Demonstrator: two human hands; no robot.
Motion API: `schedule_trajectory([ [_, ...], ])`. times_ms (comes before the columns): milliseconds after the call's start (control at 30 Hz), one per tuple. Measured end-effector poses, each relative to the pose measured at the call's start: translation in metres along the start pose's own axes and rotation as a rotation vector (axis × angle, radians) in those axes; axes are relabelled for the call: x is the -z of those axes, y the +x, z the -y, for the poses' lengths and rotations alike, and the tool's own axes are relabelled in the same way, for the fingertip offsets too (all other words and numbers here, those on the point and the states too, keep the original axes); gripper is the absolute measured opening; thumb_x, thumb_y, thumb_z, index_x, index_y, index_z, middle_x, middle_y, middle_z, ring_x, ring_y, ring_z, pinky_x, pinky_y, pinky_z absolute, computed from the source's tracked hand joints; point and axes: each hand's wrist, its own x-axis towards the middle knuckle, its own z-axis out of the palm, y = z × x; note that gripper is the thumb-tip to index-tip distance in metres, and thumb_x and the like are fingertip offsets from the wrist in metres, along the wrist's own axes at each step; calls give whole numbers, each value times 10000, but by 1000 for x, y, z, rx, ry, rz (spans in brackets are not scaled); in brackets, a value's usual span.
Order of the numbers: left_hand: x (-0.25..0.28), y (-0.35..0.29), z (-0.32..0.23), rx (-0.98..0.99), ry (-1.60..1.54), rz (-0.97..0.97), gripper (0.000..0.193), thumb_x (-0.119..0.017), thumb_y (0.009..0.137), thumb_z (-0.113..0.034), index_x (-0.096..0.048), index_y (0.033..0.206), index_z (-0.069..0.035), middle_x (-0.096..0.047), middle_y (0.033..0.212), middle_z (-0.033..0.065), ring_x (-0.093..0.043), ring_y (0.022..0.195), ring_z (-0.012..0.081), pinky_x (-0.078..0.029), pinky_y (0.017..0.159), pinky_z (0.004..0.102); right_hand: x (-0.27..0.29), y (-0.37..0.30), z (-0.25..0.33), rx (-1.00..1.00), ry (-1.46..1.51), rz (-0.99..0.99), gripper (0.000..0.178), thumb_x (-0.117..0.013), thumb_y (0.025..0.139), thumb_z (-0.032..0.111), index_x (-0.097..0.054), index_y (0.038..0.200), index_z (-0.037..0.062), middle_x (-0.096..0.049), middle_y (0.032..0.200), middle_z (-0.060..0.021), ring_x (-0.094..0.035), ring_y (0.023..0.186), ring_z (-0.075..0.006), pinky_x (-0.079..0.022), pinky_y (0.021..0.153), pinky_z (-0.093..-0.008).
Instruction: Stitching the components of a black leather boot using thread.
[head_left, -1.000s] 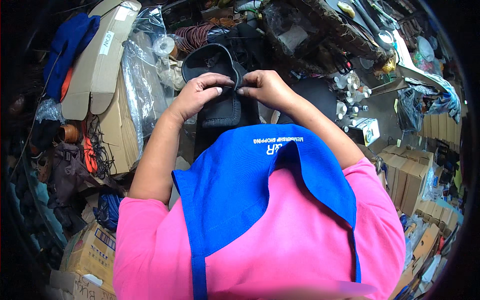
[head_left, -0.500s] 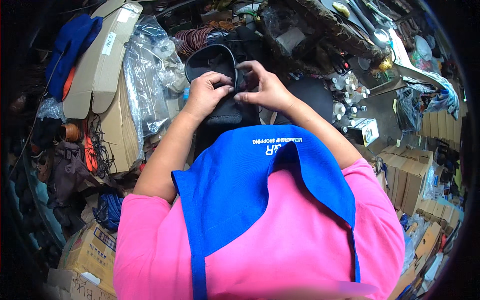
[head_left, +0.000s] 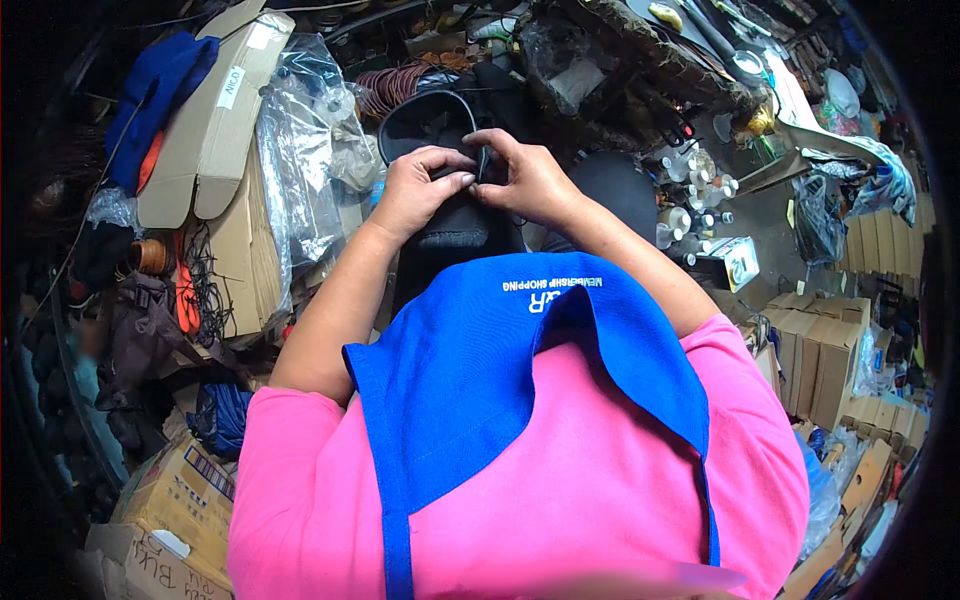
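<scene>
In front of my apron lies a black boot [head_left: 424, 122], its wide opening with a raised rim turned to the far side. My left hand [head_left: 422, 190] is closed, thumb and forefinger pinching the boot's edge just right of the opening. Beside it my right hand [head_left: 524, 178] curls its forefinger over the rim, with thumb and finger pinched on the same edge. The two thumbs almost meet. A rounded dark part [head_left: 452, 238] shows below my hands. Whether a small tool or thread is between the fingertips is hidden.
Left stand flattened cardboard [head_left: 215, 130], clear plastic sheeting [head_left: 300, 150] and an orange-handled tool [head_left: 186, 290]. Coiled brown cord [head_left: 388, 90] lies at the back. To the right are several small bottles [head_left: 690, 190], a dark round seat [head_left: 615, 195] and stacked cardboard boxes [head_left: 815, 360].
My right hand has come closer to the left, and its fingers have closed in on the boot's edge. The whole view has shifted slightly.
</scene>
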Motion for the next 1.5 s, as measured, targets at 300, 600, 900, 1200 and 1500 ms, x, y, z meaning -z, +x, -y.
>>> schedule_trajectory([
  [300, -8, 6, 2, -28, 3, -69, 87, -659, 774, -52, -651, 847, -6, -645, 859, 60, -590, 834, 139, -453, 783, 266, 7, -1, -8, 254, -468, -168, 430, -691, 667, 223, -563, 1051, 76, -616, 804, -138, -604, 727, -261, -476, 655, -358],
  [600, 22, 11, -49, -55, -326, -189, 40, -636, 826, -36, -635, 863, -23, -664, 903, 71, -590, 835, 99, -465, 776, 245, 62, -27, 9, 102, -306, -160, 360, -677, 629, 265, -580, 881, 27, -583, 760, -178, -583, 766, -328, -462, 687, -391],
  [900, 88, -6, -91, -89, -119, -147, 68, -627, 832, -41, -638, 897, -23, -656, 972, 89, -601, 958, 170, -448, 875, 285, 85, -97, -27, -195, -656, 55, 483, -734, 680, 359, -580, 1079, 135, -543, 1080, -138, -519, 1025, -309, -414, 838, -441],
  [1200, -24, 25, -167, -428, 135, 151, 175, -665, 806, -62, -651, 973, -13, -651, 961, 74, -596, 937, 127, -461, 827, 257, 99, -87, 54, 250, 141, -238, 225, -654, 838, 148, -644, 1028, 27, -646, 834, -51, -601, 786, -109, -484, 731, -261],
  [1500, -100, 18, -61, -167, 879, 461, 485, -595, 815, -475, -637, 1010, -33, -417, 1361, 151, -396, 1239, 353, -362, 960, 492, 170, -167, 1, 117, 1045, -657, 208, -516, 941, 166, -569, 1087, 28, -488, 658, 15, -407, 546, -53, -404, 576, -235],
])
